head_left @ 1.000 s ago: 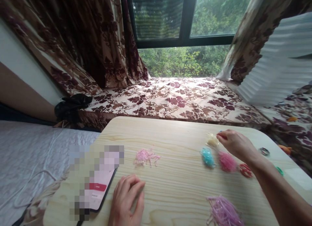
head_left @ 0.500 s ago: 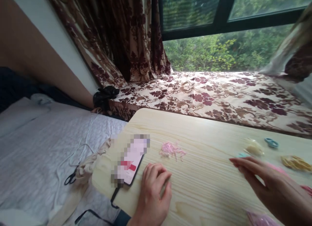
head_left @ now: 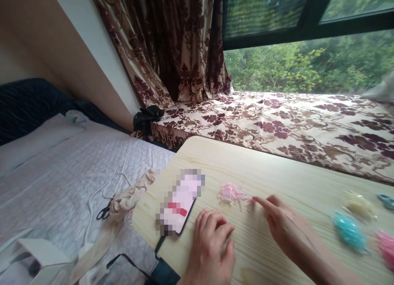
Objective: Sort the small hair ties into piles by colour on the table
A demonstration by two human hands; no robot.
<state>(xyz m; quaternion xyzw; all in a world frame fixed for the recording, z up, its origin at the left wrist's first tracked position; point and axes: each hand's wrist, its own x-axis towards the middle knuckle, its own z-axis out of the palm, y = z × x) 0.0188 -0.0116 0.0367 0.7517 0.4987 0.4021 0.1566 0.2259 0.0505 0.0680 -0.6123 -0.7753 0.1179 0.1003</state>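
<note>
A small loose pile of thin, glossy pink strands (head_left: 230,193) lies on the pale wooden table (head_left: 212,153). My right hand (head_left: 285,221) reaches in from the right, its index finger stretched out to the strands at the pile's right end. Its other fingers are partly hidden, and I see nothing held in it. Palm down on the wood, my left hand (head_left: 212,244) rests just below the pile with fingers apart and slightly bent. To its left lies a phone (head_left: 184,199) with a pink screen, partly blurred by pixelation.
At the right lie a turquoise bundle (head_left: 350,231), a cream bundle (head_left: 359,205), a pink bundle (head_left: 386,249) and a blue coil (head_left: 386,201). A bed (head_left: 70,170) with a white cable and black scissors (head_left: 104,212) borders the table's left. A patterned window seat (head_left: 277,121) runs behind.
My right hand has come from the bundles on the right to the pink strands. My left hand stays beside the phone. The view has turned left.
</note>
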